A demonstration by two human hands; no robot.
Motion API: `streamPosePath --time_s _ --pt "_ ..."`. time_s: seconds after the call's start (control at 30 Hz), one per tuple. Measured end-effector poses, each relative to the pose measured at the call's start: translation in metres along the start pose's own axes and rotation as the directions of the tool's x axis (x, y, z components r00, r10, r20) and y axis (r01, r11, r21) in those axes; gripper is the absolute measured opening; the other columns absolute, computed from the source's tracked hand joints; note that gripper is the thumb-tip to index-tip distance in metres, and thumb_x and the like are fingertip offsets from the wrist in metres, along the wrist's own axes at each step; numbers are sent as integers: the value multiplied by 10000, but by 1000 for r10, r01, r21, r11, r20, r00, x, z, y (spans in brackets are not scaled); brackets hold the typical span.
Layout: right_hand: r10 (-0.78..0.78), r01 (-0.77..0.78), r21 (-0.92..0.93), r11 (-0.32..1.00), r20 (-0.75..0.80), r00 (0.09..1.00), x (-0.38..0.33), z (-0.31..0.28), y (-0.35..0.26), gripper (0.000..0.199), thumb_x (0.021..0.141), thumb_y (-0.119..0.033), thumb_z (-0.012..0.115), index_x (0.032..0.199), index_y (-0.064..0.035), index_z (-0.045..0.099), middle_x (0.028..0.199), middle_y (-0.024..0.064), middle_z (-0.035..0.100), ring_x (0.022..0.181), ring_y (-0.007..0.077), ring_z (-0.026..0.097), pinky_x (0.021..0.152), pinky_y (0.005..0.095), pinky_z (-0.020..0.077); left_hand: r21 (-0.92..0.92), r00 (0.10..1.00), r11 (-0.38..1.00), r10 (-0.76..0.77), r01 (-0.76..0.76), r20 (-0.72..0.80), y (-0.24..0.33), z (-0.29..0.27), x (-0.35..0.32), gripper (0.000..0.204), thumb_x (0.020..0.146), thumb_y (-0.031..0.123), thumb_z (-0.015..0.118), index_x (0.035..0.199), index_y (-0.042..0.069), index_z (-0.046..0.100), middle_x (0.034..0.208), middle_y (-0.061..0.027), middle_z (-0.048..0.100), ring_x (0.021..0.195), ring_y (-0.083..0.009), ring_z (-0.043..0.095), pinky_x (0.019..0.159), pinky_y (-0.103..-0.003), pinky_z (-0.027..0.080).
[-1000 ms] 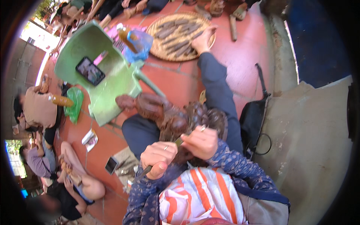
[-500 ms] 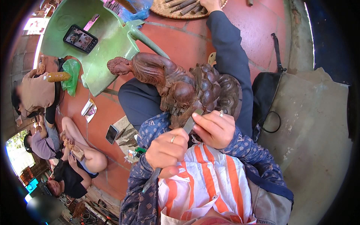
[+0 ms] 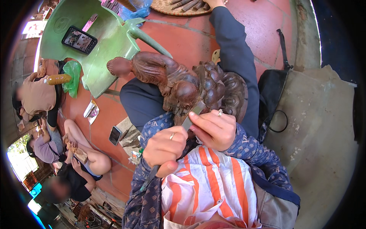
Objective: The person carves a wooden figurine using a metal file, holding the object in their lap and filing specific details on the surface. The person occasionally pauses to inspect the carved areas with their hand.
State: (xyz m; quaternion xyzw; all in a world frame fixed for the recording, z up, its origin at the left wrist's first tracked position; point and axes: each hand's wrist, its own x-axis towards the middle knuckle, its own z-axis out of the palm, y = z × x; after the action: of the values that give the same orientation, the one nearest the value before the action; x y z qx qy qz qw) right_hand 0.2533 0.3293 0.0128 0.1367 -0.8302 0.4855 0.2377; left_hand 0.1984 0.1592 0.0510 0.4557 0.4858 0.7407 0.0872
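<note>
A dark brown carved wooden statue (image 3: 164,76) lies on its side across my lap, its head toward the left and its knobbly base (image 3: 228,91) toward the right. My left hand (image 3: 166,147) is closed round the middle of a flat grey metal tool (image 3: 187,124). One end of the tool sticks out below that hand, over my sleeve. My right hand (image 3: 213,129) pinches the upper part near its tip. That tip lies against or just above the statue's near side; contact is unclear.
A green plastic chair (image 3: 110,45) with a phone (image 3: 79,40) on it stands at the upper left. Another phone (image 3: 114,135) rests on the tiles. Several people sit at the left. A woven tray (image 3: 183,9) of dark sticks and a black bag (image 3: 271,91) are also nearby.
Both hands have shifted slightly left with the tool held between them. The statue stays on my lap, and the whole view has moved a little.
</note>
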Motion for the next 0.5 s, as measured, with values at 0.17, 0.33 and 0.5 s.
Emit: streamPosePath --time_s 0.17,0.33,0.5 --pt "-22 22 -3 1000 -52 998 -5 3 4 387 640 -12 792 1016 12 702 750 72 657 549 180 569 480 276 439 -17 997 998 64 -64 34 -5 2 3 444 904 138 547 514 55 351 522 -54 403 448 -218 399 503 -381 352" --pt "-13 11 48 999 26 1000 -6 -3 2 385 649 4 787 1024 21 702 749 86 668 556 188 581 494 284 443 1 991 1000 -18 18 135 4 -1 1 394 881 102 526 524 48 367 537 -74 416 463 -238 412 510 -396 352" --pt "-8 10 15 1000 -104 995 -6 -1 8 339 619 -23 787 949 5 712 733 49 654 522 171 558 454 272 431 36 966 997 58 -69 253 -5 3 13 357 832 80 556 527 45 373 526 -67 395 455 -223 392 511 -382 348"
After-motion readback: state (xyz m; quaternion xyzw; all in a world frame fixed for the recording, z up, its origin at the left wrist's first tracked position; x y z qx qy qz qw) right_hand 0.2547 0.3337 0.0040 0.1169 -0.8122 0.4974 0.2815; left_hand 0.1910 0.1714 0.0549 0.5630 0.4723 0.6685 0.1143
